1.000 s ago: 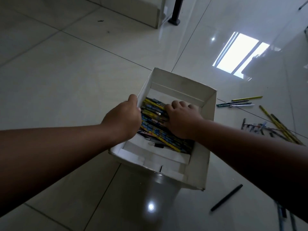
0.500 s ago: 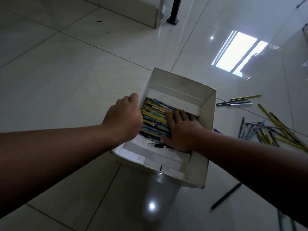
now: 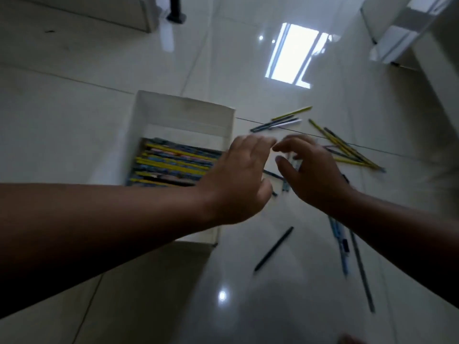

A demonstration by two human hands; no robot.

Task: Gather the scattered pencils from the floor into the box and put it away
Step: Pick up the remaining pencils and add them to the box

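Note:
A white cardboard box (image 3: 183, 112) stands on the tiled floor, with a layer of yellow and blue pencils (image 3: 171, 165) lying in it. My left hand (image 3: 238, 180) hovers over the box's right wall, fingers spread, holding nothing. My right hand (image 3: 310, 172) is just right of it above the floor, fingers apart and empty. Loose pencils (image 3: 347, 150) lie scattered beyond and under the right hand. A dark pencil (image 3: 273, 249) lies alone nearer to me, and several more (image 3: 340, 242) lie beside my right forearm. The frame is blurred by motion.
A glossy tiled floor (image 3: 74, 120) reflects a bright window. A black furniture leg (image 3: 175, 11) and a pale cabinet base (image 3: 99, 11) stand at the far left. A white piece of furniture (image 3: 402, 38) is at the far right.
Both hands have left the box and swung right, over the scattered pencils. The left hand let go of the box wall; the right hand lifted off the pencils inside. The view turned right.

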